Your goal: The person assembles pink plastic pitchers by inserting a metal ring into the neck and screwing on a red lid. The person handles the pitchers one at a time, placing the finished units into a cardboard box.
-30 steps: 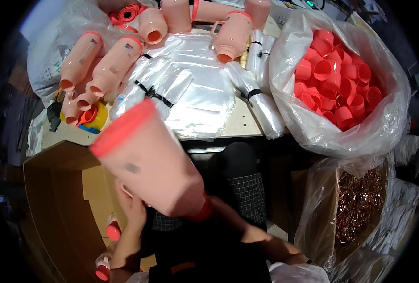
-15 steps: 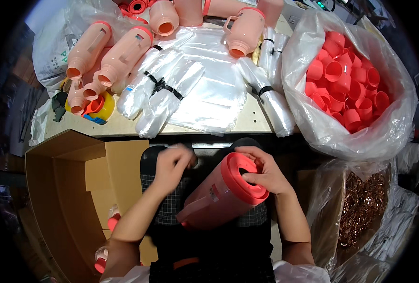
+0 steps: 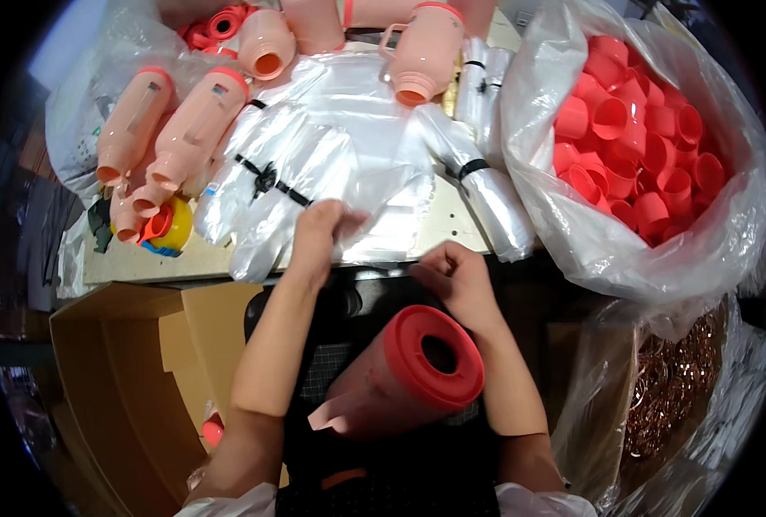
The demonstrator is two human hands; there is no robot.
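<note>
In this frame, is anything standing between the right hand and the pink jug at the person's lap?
Nothing visible does: the right hand is just beyond the pink jug, apart from it, with only a dark gap showing between them. The left hand is off to the left, at the clear plastic bags.

Whitish sleeves point(image 3: 534, 501) — black garment point(image 3: 417, 487) with an orange-brown strip point(image 3: 343, 478) — dark checked legwear point(image 3: 324, 366).

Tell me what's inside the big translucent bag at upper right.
Inside the bag, red cups lie heaped at different angles, some showing their open ends. Whatever lies deeper, and the bag's bottom, is covered by the upper cups and can't be seen.
</note>
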